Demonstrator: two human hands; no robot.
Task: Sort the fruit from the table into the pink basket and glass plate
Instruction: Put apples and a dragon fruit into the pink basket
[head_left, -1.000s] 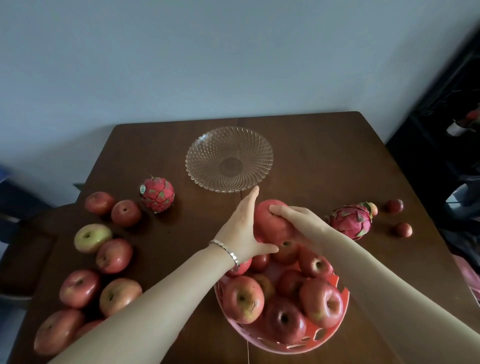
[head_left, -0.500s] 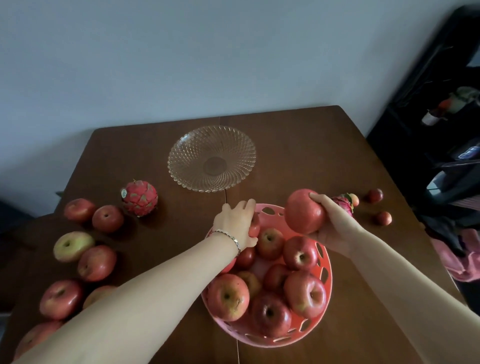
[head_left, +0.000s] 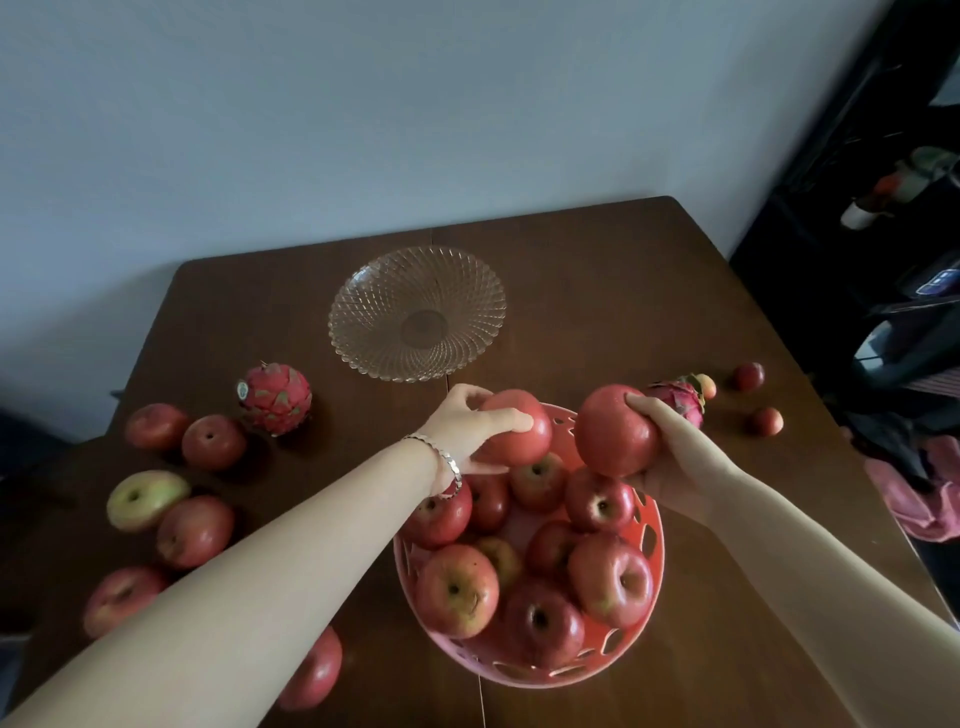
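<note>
The left hand (head_left: 467, 431) wraps a smooth red apple (head_left: 519, 428) above the far rim of the perforated pink basket (head_left: 652, 540); the right hand (head_left: 670, 457) cups another round apple (head_left: 613, 436) beside it. Beyond both, the ribbed glass plate (head_left: 363, 317) sits amid bare dark wood table (head_left: 597, 291); a scaly dragon fruit (head_left: 275, 397) lies left of the grips.

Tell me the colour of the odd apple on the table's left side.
Yellow-green with a pink blush: the pale apple, clearest in the head view.
</note>
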